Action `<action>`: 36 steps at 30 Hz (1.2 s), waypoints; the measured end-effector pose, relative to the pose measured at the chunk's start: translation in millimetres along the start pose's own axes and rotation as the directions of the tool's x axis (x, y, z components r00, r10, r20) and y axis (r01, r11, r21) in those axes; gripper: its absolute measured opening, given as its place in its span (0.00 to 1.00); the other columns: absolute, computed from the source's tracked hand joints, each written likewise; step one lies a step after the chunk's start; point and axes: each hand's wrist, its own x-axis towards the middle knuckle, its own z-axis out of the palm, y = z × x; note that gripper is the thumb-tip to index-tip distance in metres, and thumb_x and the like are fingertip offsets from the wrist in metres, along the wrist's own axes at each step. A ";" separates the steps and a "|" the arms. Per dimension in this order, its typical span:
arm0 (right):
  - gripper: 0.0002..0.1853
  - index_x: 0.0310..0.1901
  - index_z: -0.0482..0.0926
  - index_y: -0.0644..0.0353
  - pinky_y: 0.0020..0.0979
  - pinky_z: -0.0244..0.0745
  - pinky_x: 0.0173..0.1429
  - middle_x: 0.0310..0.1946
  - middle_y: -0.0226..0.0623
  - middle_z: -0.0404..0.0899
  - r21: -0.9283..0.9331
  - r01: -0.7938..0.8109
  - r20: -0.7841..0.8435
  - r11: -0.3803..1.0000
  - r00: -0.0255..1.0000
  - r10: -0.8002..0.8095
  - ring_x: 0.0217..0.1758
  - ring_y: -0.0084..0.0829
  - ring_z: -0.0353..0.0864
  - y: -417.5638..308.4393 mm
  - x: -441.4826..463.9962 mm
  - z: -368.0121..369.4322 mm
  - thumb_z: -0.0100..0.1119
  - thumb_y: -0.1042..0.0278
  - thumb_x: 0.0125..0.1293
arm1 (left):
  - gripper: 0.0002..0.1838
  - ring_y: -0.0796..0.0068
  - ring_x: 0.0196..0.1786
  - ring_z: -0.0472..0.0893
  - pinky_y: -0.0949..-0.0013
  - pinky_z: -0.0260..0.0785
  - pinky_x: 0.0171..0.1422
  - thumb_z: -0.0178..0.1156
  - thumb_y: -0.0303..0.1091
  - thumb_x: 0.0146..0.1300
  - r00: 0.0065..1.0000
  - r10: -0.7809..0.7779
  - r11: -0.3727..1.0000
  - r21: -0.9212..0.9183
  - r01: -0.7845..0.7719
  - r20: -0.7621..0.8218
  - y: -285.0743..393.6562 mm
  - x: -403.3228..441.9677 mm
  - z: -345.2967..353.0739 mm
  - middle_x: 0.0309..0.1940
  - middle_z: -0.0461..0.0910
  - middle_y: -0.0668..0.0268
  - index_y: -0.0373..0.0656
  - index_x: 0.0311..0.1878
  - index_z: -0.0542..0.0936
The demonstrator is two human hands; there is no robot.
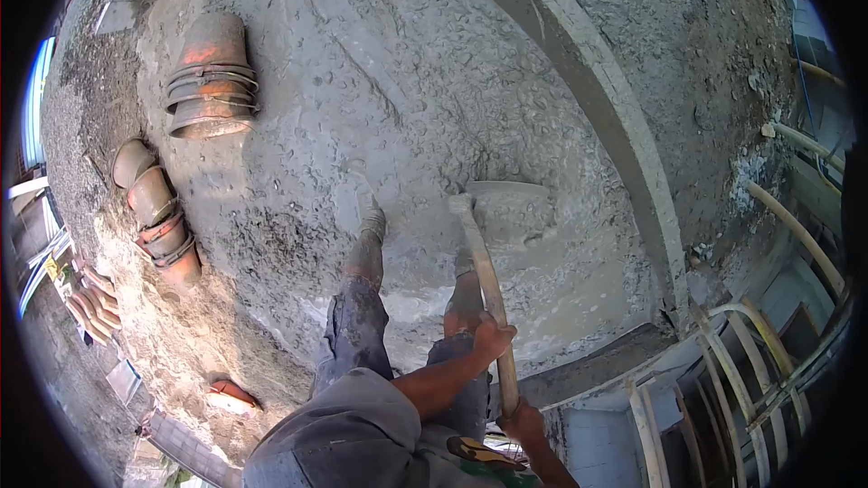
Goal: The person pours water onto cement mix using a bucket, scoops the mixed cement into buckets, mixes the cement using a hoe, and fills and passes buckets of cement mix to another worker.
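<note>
My left hand (493,341) is wrapped around the upper-middle of a long wooden hoe handle. Lower in the view, close to my body, my right hand (523,423) grips the handle's end. The hoe (484,262) runs forward from my hands, and its wide blade (508,189) lies partly sunk in wet grey concrete (425,108). Mud coats the collar where blade meets handle. Both of my feet stand in the mix, boots smeared grey, with the hoe to the right of my legs.
Stacked buckets (212,77) stand at the upper left, and more stacked buckets (161,217) lie below them. A curved concrete-covered edge (624,99) borders the mix on the right. Wooden poles (796,235) and a frame of timbers (732,361) stand at the lower right. Sacks (93,303) lie far left.
</note>
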 end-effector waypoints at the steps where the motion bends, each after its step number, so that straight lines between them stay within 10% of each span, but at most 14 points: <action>1: 0.31 0.49 0.69 0.63 0.44 0.73 0.52 0.36 0.53 0.80 -0.062 -0.055 0.016 0.997 0.998 0.056 0.44 0.50 0.81 -3.2 -15.0 0.5 0.63 0.52 0.47 | 0.31 0.49 0.31 0.82 0.58 0.73 0.36 0.64 0.36 0.47 1.000 0.030 0.999 0.018 -0.030 -0.003 -7.8 -13.7 -2.1 0.22 0.76 0.51 0.23 0.44 0.60; 6: 0.25 0.45 0.68 0.62 0.47 0.76 0.44 0.29 0.56 0.79 -0.199 0.050 -0.160 0.979 0.984 -0.082 0.35 0.53 0.81 -66.8 6.2 -51.5 0.61 0.57 0.48 | 0.25 0.71 0.23 0.79 0.68 0.73 0.25 0.60 0.25 0.51 1.000 0.011 0.904 -0.428 -0.013 -0.005 26.9 32.5 -51.6 0.26 0.74 0.61 0.27 0.47 0.59; 9: 0.24 0.44 0.66 0.63 0.44 0.76 0.45 0.30 0.51 0.81 -0.259 0.230 -0.292 0.938 0.907 -0.303 0.34 0.50 0.82 -193.8 82.5 -113.6 0.62 0.57 0.51 | 0.18 0.73 0.19 0.75 0.69 0.70 0.20 0.58 0.23 0.50 0.957 0.201 0.653 -0.699 -0.292 -0.211 136.1 131.6 -171.4 0.24 0.71 0.64 0.32 0.43 0.65; 14: 0.22 0.45 0.65 0.68 0.44 0.75 0.49 0.33 0.58 0.80 -0.184 0.574 -0.369 0.798 0.713 -0.597 0.41 0.52 0.81 -463.1 123.9 -185.6 0.59 0.65 0.52 | 0.21 0.66 0.23 0.81 0.66 0.74 0.29 0.60 0.35 0.48 0.728 0.344 0.858 -0.116 -0.500 -0.593 264.0 269.5 -425.2 0.21 0.79 0.53 0.25 0.38 0.72; 18: 0.24 0.46 0.65 0.72 0.42 0.75 0.51 0.36 0.58 0.80 -0.162 0.596 -0.275 0.786 0.738 -0.616 0.44 0.50 0.81 -513.1 131.6 -157.6 0.58 0.66 0.51 | 0.24 0.60 0.28 0.83 0.63 0.75 0.33 0.62 0.37 0.47 0.858 0.206 0.966 -0.042 -0.255 -0.471 237.4 301.9 -498.7 0.24 0.80 0.49 0.24 0.40 0.71; 23: 0.26 0.48 0.65 0.73 0.44 0.72 0.54 0.40 0.61 0.78 -0.228 0.484 -0.115 0.845 0.848 -0.517 0.47 0.52 0.79 -397.1 123.5 -111.2 0.57 0.62 0.52 | 0.28 0.51 0.34 0.83 0.60 0.75 0.42 0.61 0.38 0.48 0.840 0.015 0.991 -0.106 -0.087 -0.542 141.5 240.8 -373.0 0.37 0.78 0.40 0.25 0.48 0.67; 25: 0.28 0.48 0.65 0.74 0.45 0.71 0.54 0.41 0.61 0.77 -0.268 0.425 -0.056 0.865 0.889 -0.455 0.47 0.54 0.78 -350.5 107.1 -108.2 0.58 0.61 0.52 | 0.21 0.64 0.20 0.81 0.64 0.72 0.23 0.59 0.32 0.49 0.729 0.124 0.986 0.000 -0.167 -0.673 108.5 222.6 -318.8 0.22 0.77 0.52 0.22 0.40 0.70; 29: 0.30 0.48 0.67 0.72 0.43 0.73 0.52 0.38 0.57 0.79 -0.423 0.360 -0.021 0.831 0.913 -0.407 0.45 0.53 0.79 -228.7 88.7 -81.2 0.62 0.57 0.49 | 0.18 0.64 0.20 0.81 0.63 0.72 0.23 0.61 0.32 0.48 0.914 -0.185 0.898 -0.439 0.008 -0.362 65.2 141.5 -215.7 0.23 0.78 0.53 0.25 0.38 0.74; 31: 0.29 0.48 0.66 0.72 0.46 0.74 0.49 0.34 0.57 0.80 -0.427 0.343 -0.020 0.837 0.921 -0.388 0.40 0.53 0.81 -170.8 64.0 -78.5 0.60 0.59 0.50 | 0.27 0.51 0.40 0.82 0.59 0.75 0.44 0.64 0.39 0.45 0.896 -0.186 0.933 -0.360 0.031 -0.404 5.6 136.6 -128.9 0.32 0.80 0.43 0.25 0.44 0.74; 36: 0.28 0.48 0.65 0.68 0.44 0.75 0.49 0.37 0.56 0.79 -0.679 0.166 0.077 0.715 0.985 -0.155 0.42 0.50 0.81 -101.7 -3.6 -111.4 0.60 0.57 0.51 | 0.26 0.50 0.40 0.82 0.59 0.72 0.46 0.66 0.39 0.43 0.935 -0.294 0.770 -0.629 0.109 -0.198 -8.0 55.1 -14.9 0.32 0.80 0.45 0.28 0.40 0.73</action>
